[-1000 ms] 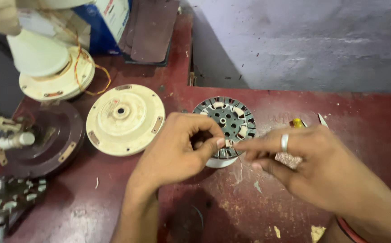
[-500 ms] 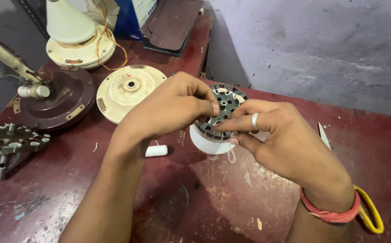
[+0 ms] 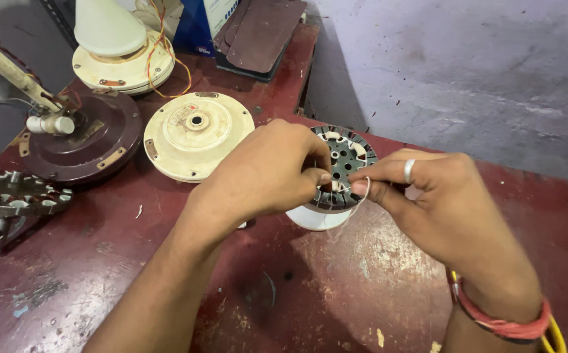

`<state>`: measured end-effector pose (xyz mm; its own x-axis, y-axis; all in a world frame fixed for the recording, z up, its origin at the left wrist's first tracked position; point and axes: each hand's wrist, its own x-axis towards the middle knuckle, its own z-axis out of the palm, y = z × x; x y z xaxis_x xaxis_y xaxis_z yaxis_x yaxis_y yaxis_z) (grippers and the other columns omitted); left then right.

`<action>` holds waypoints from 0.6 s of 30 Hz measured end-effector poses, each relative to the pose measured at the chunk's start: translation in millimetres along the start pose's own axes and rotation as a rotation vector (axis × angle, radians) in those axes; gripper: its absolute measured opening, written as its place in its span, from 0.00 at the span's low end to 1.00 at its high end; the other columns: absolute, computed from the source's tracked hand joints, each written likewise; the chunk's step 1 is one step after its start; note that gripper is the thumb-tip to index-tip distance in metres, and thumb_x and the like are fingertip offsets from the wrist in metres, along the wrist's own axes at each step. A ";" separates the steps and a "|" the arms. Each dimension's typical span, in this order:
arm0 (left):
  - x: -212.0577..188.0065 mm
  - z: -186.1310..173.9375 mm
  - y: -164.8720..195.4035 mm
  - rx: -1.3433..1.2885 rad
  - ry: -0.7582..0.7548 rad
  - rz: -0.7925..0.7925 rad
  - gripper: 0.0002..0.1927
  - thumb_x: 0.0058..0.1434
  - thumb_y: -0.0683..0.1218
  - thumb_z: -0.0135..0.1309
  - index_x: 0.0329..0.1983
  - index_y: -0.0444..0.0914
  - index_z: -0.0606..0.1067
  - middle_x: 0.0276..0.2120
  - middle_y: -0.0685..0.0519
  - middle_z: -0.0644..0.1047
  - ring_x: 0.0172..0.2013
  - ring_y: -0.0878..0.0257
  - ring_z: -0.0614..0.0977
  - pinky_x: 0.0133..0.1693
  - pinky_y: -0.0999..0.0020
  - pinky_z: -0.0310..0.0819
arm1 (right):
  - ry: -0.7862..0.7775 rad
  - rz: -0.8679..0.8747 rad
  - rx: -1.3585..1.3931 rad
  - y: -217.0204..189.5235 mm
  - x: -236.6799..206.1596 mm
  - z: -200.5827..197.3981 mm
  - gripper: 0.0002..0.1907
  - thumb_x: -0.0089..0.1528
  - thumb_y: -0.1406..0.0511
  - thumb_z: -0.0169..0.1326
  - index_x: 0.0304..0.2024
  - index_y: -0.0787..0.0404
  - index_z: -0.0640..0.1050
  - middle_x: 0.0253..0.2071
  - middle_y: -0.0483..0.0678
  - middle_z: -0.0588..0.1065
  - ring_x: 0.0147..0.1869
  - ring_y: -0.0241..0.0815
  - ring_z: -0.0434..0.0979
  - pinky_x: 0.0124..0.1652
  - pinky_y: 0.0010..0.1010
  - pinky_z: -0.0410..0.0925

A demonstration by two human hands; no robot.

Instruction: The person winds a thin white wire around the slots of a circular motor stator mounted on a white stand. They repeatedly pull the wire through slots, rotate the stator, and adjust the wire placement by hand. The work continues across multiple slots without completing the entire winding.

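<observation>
Working at a dark red worktable (image 3: pixel 336 294), both hands meet over a round grey slotted stator core (image 3: pixel 344 163) that sits on a white round base (image 3: pixel 316 219). The left hand (image 3: pixel 264 173) is curled nearly closed, thumb and forefinger pinched together at the near rim of the core; what lies between the fingertips is too small to make out. The right hand (image 3: pixel 440 196), wearing a silver ring on one finger and a red band at the wrist, is likewise closed to a pinch, its fingertips touching the core's near rim just beside those of the left hand. A thin pale strand loops from the right fingertips down past the white base. Whether either hand grips the core itself or only the strand cannot be told.

Beyond the left hand lies a cream-coloured round motor cover (image 3: pixel 195 134), close to the knuckles. Further left of it rests a dark brown round motor housing (image 3: pixel 81 140) with a white shaft end. Behind those stands a cream fan motor body (image 3: pixel 120 52) with red and yellow wires. At the far left, near the left forearm, lies another wound stator (image 3: pixel 16 193), well apart from both hands.
</observation>
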<state>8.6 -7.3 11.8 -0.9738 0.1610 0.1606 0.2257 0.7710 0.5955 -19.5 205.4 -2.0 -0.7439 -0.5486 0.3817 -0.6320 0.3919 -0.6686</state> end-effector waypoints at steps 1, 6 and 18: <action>-0.8 -2.2 -1.7 -0.030 -0.007 0.021 0.10 0.50 0.46 0.59 0.34 0.40 0.83 0.28 0.43 0.82 0.30 0.49 0.85 0.36 0.56 0.77 | -0.004 0.085 -0.001 -0.2 0.4 0.1 0.07 0.58 0.71 0.62 0.38 0.61 0.86 0.32 0.47 0.83 0.33 0.34 0.80 0.33 0.28 0.72; -4.9 -4.3 -0.3 0.202 -0.137 -0.095 0.09 0.52 0.48 0.60 0.34 0.41 0.83 0.27 0.43 0.81 0.31 0.47 0.84 0.37 0.54 0.77 | -0.050 0.282 -0.043 4.6 8.6 -5.1 0.07 0.59 0.68 0.60 0.38 0.62 0.86 0.29 0.45 0.85 0.33 0.31 0.84 0.37 0.24 0.76; 3.0 -4.7 -6.7 0.388 -0.184 -0.189 0.09 0.53 0.44 0.55 0.31 0.34 0.82 0.31 0.37 0.80 0.36 0.43 0.83 0.42 0.51 0.76 | -0.169 0.399 0.209 27.0 16.1 3.1 0.07 0.59 0.69 0.60 0.36 0.68 0.85 0.27 0.47 0.81 0.31 0.33 0.78 0.32 0.26 0.72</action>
<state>4.3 -14.8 12.0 -0.9935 0.0749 -0.0857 0.0506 0.9652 0.2567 -47.8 204.8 -15.9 -0.8629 -0.5047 -0.0282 -0.2345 0.4492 -0.8621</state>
